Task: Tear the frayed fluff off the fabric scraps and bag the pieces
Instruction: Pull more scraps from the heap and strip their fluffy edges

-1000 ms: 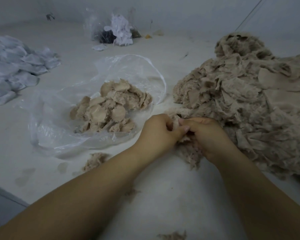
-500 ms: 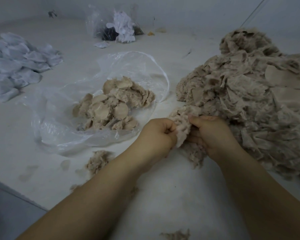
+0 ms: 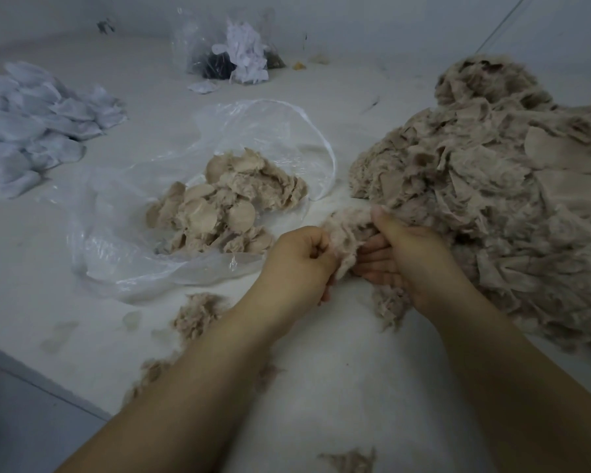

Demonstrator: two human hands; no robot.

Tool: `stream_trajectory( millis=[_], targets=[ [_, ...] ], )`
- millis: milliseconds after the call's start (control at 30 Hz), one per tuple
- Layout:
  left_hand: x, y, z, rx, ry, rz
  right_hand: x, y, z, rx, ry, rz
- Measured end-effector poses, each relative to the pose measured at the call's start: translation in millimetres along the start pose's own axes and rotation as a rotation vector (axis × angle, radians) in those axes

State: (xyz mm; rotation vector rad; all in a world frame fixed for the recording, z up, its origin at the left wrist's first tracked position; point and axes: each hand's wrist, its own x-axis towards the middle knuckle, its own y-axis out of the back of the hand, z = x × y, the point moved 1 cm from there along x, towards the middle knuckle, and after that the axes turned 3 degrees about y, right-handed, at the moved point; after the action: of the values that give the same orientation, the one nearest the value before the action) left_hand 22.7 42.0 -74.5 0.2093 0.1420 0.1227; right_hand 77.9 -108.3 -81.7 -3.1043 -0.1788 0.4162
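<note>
Head view, both hands at centre over a white work surface. Left hand w/ fingers curled tight into a fist, gripping one end of a fuzzy beige fabric scrap w/ frayed fluff. Right hand pinches the scrap's other end: thumb on top, fingers partly extended beneath, tips pointing toward the left hand. The scrap spans the narrow gap btwn the two hands, its fluffy edge hanging down just below the grip.

Immediately right of the grip, touching the right hand: a large heap of crumpled beige frayed fabric scraps, rising to the frame's right edge. Left of and beyond the grip: an open clear plastic bag lying flat, mouth toward the hands, holding a mound of rounded beige fabric pieces; bag edge lies near the left hand, contact unclear.

Just below the right hand: a tuft of torn beige fluff on the surface. Below-left of the left hand, beside the forearm: a second clump of beige fluff; smaller wisps at the lower frame edge.

Well away from the grip, far left: a pile of pale bluish-white fabric pieces. Far beyond, at the wall: a second clear bag w/ white and dark scraps.
</note>
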Motion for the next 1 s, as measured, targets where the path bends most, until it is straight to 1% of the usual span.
stream_trajectory(
  millis=[100, 200, 333, 500, 600, 800, 867, 933, 1000],
  targets=[
    [2, -4, -2, -0.032, -0.009, 0.009, -3, 0, -2, -0.066, 0.026, -0.107],
    [2, -5, -3, -0.026, -0.012, 0.005, -5, -1, -2, -0.035, 0.062, -0.186],
    [3, -4, -6, -0.087, 0.067, 0.035, -3, 1, -1, -0.033, 0.096, -0.163],
    [6, -5, -1, -0.011, 0.011, 0.063, -3, 2, 0, -0.081, 0.133, -0.227],
    [11, -4, -1, -0.105, 0.033, 0.109, -5, 2, -1, -0.068, 0.114, -0.277],
    [11, 5, -6, -0.198, 0.094, 0.137, -1, 3, -1, -0.03, 0.059, -0.244],
    [12, 5, -1, -0.136, 0.068, 0.133, -1, 3, -1, -0.062, 0.066, -0.272],
    [13, 1, 5, -0.024, 0.037, 0.081, -3, 3, -2, -0.089, 0.078, -0.331],
    [16, -2, 9, -0.005, 0.03, 0.064, -3, 4, -2, -0.087, 0.077, -0.342]
  ],
)
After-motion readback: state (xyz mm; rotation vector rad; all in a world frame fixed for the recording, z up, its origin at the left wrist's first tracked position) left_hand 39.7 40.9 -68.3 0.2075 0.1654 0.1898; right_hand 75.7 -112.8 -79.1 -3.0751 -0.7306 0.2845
